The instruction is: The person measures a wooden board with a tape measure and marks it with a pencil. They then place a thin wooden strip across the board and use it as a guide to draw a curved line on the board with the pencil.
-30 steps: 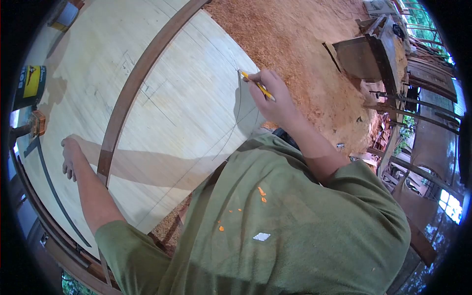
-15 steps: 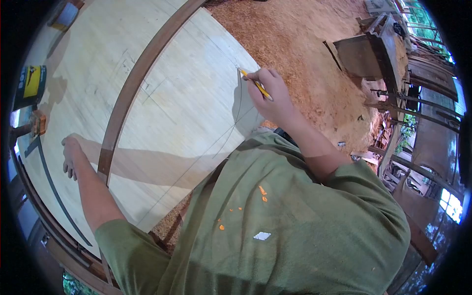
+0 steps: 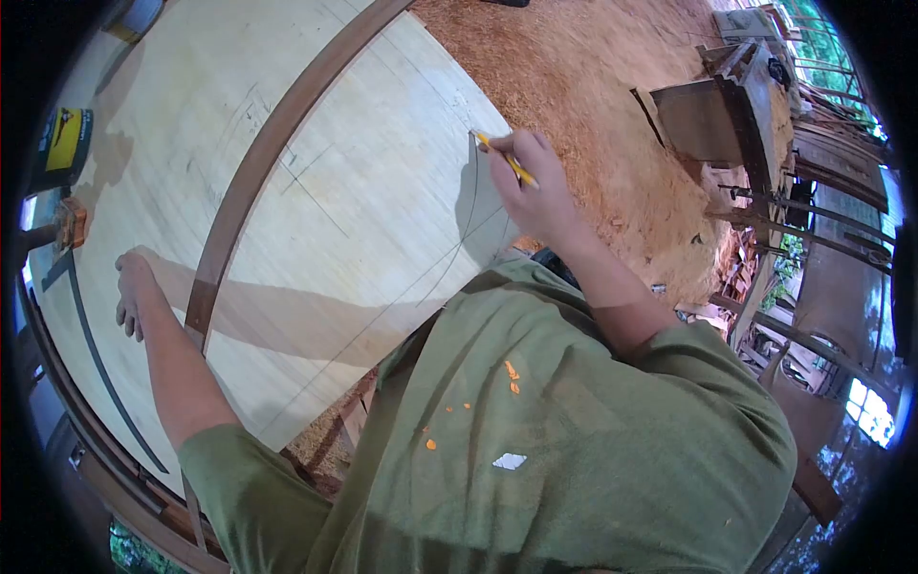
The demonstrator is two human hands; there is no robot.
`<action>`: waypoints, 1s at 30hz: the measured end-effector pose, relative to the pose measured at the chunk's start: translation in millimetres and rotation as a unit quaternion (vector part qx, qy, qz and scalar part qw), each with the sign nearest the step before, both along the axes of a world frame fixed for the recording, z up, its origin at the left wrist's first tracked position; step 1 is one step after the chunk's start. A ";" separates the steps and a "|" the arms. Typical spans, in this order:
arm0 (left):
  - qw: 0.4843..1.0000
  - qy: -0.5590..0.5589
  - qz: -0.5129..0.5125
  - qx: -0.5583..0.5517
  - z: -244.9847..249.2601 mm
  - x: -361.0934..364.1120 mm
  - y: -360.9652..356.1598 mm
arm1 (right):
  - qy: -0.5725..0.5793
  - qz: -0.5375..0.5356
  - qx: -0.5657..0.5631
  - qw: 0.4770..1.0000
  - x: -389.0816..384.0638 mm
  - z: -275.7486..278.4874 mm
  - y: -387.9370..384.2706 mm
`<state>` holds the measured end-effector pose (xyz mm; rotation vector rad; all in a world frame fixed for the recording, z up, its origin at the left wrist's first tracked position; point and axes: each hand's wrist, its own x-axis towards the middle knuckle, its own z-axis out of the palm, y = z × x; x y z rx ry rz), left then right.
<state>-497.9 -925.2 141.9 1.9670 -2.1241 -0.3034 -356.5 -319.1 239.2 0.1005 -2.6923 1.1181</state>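
Observation:
A yellow pencil [image 3: 524, 174] is pinched in the fingers of my right hand [image 3: 537, 191]. Its tip meets the pale wooden board [image 3: 382, 191] near the right edge, at the upper end of a drawn curved line. Other pencil lines and marks cross the surface. On the far left, my left hand [image 3: 136, 292] rests on the board with its fingers extended, holding nothing. A long, curved brown wooden strip [image 3: 251, 191] lies across the board between my two hands, with my left forearm over its lower end.
A black and yellow container [image 3: 67, 143], a clamp-like block [image 3: 72, 225] and a thin dark strip [image 3: 96, 354] are at the board's left. Another container [image 3: 134, 17] stands at top left. Sawdust [image 3: 574, 67] covers the ground, and a wooden structure [image 3: 698, 120] stands at right.
The view has shifted slightly. The pencil tip remains near the upper end of the curve, and my right hand has barely moved. My left hand stays on the board.

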 end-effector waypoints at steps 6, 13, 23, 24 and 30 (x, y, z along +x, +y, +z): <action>1.000 0.003 0.008 -0.020 -17.5 -8.6 -22.2 | -0.004 -0.018 0.005 1.000 -35.6 0.6 -2.9; 0.997 0.039 0.065 -0.022 -28.8 -12.2 -31.2 | -0.019 -0.014 -0.012 1.000 -13.4 3.4 2.4; 0.999 0.029 0.017 -0.008 13.1 -2.9 9.9 | -0.056 0.020 0.029 0.998 0.0 6.6 14.9; 0.999 0.030 0.015 -0.008 14.5 -1.9 12.2 | -0.130 -0.021 -0.104 0.986 8.5 9.6 18.1; 1.000 0.020 -0.012 -0.017 30.0 1.6 31.4 | -0.121 -0.017 -0.272 0.955 14.3 6.5 22.8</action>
